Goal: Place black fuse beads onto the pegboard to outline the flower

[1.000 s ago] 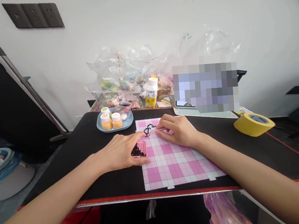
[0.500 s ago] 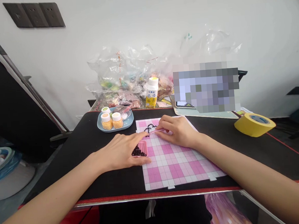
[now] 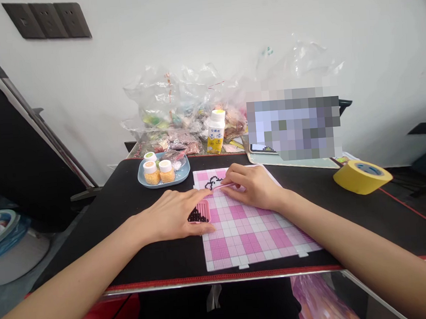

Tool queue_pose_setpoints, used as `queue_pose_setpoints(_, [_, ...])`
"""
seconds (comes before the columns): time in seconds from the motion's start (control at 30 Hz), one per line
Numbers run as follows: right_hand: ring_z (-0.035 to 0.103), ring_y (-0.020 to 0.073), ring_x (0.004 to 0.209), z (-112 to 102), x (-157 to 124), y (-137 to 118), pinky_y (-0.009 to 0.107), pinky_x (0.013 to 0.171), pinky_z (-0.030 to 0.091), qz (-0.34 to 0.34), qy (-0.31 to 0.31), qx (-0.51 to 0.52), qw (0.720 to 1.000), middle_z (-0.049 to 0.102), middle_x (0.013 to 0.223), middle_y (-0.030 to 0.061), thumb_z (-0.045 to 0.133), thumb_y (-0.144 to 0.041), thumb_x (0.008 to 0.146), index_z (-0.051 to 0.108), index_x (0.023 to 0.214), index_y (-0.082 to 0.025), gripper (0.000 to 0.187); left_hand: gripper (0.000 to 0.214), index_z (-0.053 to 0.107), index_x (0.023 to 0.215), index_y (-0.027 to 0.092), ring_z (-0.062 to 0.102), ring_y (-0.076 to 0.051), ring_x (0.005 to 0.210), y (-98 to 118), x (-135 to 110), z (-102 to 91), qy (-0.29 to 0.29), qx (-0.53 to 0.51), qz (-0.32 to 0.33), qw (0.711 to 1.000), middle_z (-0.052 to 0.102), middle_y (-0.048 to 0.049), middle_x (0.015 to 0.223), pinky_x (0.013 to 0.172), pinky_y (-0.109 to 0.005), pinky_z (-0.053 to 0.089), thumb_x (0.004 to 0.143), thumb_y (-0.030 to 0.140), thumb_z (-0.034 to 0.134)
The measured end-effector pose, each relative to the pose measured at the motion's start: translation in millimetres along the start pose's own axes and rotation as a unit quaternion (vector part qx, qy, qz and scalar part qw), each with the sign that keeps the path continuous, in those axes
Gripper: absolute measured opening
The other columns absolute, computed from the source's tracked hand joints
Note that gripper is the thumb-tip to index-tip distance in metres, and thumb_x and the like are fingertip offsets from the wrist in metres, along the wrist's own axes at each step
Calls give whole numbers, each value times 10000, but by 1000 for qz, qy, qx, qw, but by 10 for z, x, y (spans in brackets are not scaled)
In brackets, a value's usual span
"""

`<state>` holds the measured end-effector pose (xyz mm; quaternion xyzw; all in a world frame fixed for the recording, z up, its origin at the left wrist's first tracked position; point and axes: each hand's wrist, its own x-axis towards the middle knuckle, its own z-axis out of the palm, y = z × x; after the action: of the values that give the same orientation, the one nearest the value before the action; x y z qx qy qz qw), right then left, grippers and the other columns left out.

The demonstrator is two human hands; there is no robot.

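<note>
On the mat lies a pegboard (image 3: 236,235) with pink and white checks, and a curved outline of black beads (image 3: 211,182) stands near its top left. My right hand (image 3: 249,183) rests over the board's upper part, fingers pinched on slim pink tweezers (image 3: 218,187) that point left. Beside the board's left edge, my left hand (image 3: 169,213) curls its thumb and index finger around a small pink ribbed tray (image 3: 203,208) holding loose black beads (image 3: 198,216). The left index fingertip is close to the tweezers' tip; whether they touch, I cannot tell.
A blue plate (image 3: 185,173) carries several jars (image 3: 166,171) and a small bag. Behind stand a white-and-yellow bottle (image 3: 216,132), heaped plastic bags (image 3: 172,99) and a blurred-out screen (image 3: 294,129). Yellow tape (image 3: 358,181) lies right. The table's red front edge (image 3: 163,282) is near.
Both hands, the tweezers and the tray keep practically the same places. The view has shifted very slightly.
</note>
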<state>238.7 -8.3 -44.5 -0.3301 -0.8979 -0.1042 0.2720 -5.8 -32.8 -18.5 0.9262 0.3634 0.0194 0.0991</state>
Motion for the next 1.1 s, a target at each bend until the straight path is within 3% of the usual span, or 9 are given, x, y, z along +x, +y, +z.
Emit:
queue_pose_setpoints(0.3, [556, 110, 655, -5, -4, 16, 235, 554, 399, 4, 8, 11, 1000, 606, 831, 41, 501, -305, 894, 640, 888, -154, 206, 748, 334, 1414, 249, 572, -304, 1096, 2, -1, 2, 0, -2, -3, 1000, 502, -97, 1368, 875, -399, 407, 818, 695, 406])
queue_pose_setpoints(0.47, [542, 101, 635, 16, 13, 11, 228, 544, 398, 23, 45, 28, 998, 619, 855, 44, 473, -326, 919, 620, 887, -160, 224, 741, 344, 1406, 238, 586, -309, 1078, 13, -9, 1, 10, 1, -2, 1000, 519, -93, 1352, 866, -402, 415, 819, 685, 421])
queue_pose_setpoints(0.57, [520, 107, 595, -5, 41, 79, 236, 532, 380, 98, 130, 33, 986, 624, 791, 38, 449, -371, 929, 603, 861, -168, 265, 743, 350, 1404, 236, 597, -306, 1058, 13, -18, 6, 16, -2, -8, 1000, 551, -99, 1316, 857, -391, 420, 816, 684, 431])
queue_pose_setpoints(0.63, [515, 124, 567, -60, 41, 195, 249, 524, 362, 204, 203, 2, 958, 618, 713, 41, 434, -421, 926, 599, 846, -167, 313, 746, 341, 1408, 237, 593, -306, 1065, 14, -23, 7, 17, -3, -10, 1000, 548, -105, 1320, 859, -384, 417, 817, 683, 431])
queue_pose_setpoints(0.67, [517, 131, 555, -99, 29, 274, 252, 520, 351, 257, 210, -21, 943, 613, 685, 39, 433, -438, 922, 601, 848, -168, 326, 746, 335, 1409, 238, 589, -306, 1073, 16, -25, 5, 17, -3, -9, 1000, 538, -107, 1331, 861, -381, 414, 818, 682, 430])
queue_pose_setpoints(0.77, [557, 178, 613, -226, -55, 561, 281, 592, 371, 369, 182, -102, 906, 617, 687, 60, 457, -466, 895, 609, 855, -169, 336, 748, 323, 1411, 226, 593, -306, 1066, 31, -27, -12, 12, -3, -6, 1000, 523, -110, 1348, 846, -371, 417, 823, 677, 426])
queue_pose_setpoints(0.93, [587, 289, 727, -315, -234, 954, 345, 636, 364, 500, 58, -200, 841, 631, 745, 167, 328, -401, 934, 621, 885, -120, 409, 756, 308, 1417, 206, 601, -306, 1047, 59, -31, -42, 5, 9, -17, 1000, 512, -120, 1357, 854, -385, 415, 832, 672, 417])
queue_pose_setpoints(1.1, [597, 319, 783, -235, -315, 1136, 379, 657, 376, 507, 10, -188, 841, 630, 840, 223, 220, -430, 954, 569, 1066, -77, 509, 769, 297, 1421, 192, 609, -299, 1014, 59, -41, -47, 2, 4, -15, 1000, 532, -121, 1333, 837, -387, 420, 834, 673, 417])
